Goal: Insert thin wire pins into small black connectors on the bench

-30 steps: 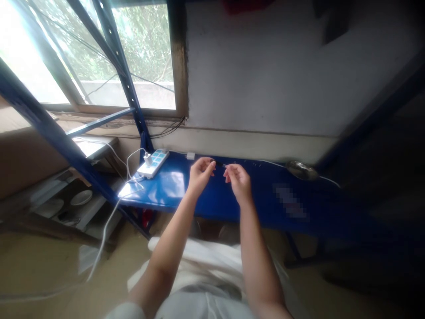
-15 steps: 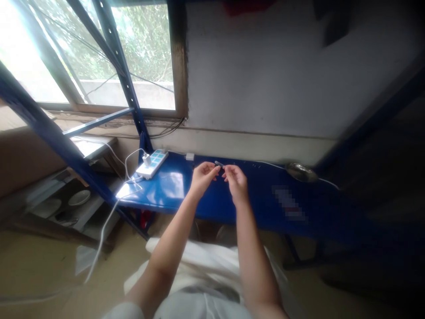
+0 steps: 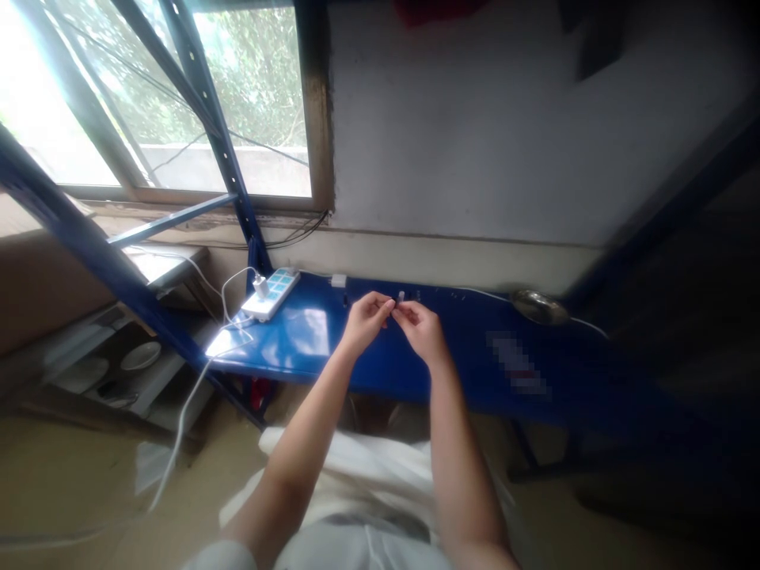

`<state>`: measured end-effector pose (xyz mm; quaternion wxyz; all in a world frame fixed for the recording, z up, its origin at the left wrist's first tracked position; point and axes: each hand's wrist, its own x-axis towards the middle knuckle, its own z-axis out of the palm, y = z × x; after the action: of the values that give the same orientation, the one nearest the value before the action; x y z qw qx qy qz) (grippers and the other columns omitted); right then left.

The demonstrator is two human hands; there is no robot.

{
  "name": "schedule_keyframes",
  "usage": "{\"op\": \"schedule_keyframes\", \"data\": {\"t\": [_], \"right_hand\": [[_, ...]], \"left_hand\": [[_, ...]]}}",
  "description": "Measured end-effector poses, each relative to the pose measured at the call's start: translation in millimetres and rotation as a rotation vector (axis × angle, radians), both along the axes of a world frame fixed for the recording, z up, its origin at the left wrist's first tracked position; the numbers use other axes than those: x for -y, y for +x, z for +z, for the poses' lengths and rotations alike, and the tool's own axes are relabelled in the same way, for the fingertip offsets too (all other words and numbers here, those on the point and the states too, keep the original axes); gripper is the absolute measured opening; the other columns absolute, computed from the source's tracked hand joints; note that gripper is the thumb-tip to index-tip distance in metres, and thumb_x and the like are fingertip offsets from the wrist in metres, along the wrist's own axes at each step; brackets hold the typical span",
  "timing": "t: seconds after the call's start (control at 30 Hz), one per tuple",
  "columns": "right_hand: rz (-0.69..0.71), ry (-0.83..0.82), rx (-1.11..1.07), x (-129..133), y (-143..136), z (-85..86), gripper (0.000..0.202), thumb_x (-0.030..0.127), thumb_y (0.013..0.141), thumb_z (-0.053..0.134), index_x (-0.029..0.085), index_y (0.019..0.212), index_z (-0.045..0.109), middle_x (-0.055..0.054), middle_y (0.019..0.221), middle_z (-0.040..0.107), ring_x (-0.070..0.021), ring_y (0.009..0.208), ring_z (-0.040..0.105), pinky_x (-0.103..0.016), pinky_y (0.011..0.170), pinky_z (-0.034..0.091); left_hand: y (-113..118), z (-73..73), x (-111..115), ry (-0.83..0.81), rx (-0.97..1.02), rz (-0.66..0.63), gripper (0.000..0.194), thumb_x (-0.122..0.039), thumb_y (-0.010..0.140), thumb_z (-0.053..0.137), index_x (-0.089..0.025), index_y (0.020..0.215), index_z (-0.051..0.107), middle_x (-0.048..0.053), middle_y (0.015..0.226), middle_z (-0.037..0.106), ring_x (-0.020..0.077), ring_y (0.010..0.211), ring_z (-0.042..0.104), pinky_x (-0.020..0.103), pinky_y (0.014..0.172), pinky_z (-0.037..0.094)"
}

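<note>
Left hand (image 3: 365, 318) and right hand (image 3: 423, 328) pinched together on small connector piece (image 3: 401, 297), held above blue shelf (image 3: 309, 336). Apparently mid-joining; too small to tell parts. Next likely calls for fine alignment, gentle push.

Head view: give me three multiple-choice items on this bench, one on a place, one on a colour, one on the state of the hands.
1. Where does the power strip lie?
A. the bench's left end, near the window
B. the floor
C. beside the metal bowl

2. What colour is the bench top?
A. red
B. blue
C. white

3. How are the hands?
A. flat on the bench
B. far apart
C. fingertips together, pinching a small part

Answers: 1 A, the strip sits below the window frame; 2 B, its surface is glossy blue; 3 C, left hand and right hand meet at the small part.
</note>
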<state>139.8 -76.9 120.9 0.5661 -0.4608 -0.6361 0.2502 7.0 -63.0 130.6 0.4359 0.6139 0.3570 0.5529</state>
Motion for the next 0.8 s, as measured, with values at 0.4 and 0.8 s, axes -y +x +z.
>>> {"op": "schedule_keyframes", "data": {"t": [0.4,0.8], "right_hand": [[-0.090,-0.018,-0.129,-19,4,-4.9,0.032,0.049,0.068,0.063,0.017,0.073,0.059,-0.004,0.069,0.064,-0.0157,0.064,0.059,-0.029,0.063,0.048],[-0.397,-0.148,0.162,-68,61,-78.7,0.027,0.043,0.065,0.060,0.016,0.065,0.058,-0.005,0.061,0.062,-0.0171,0.056,0.054,-0.030,0.058,0.042]], "left_hand": [[1,-24.0,-14,-0.064,0.099,0.053,0.032,-0.044,0.079,0.054,-0.015,0.090,0.059,-0.001,0.066,0.054,0.0051,0.047,0.049,0.018,0.046,0.040],[-28,-120.4,-38,-0.325,0.017,0.369,0.020,-0.032,0.078,0.049,-0.014,0.076,0.055,-0.004,0.056,0.051,0.0052,0.041,0.044,0.016,0.042,0.035]]}}
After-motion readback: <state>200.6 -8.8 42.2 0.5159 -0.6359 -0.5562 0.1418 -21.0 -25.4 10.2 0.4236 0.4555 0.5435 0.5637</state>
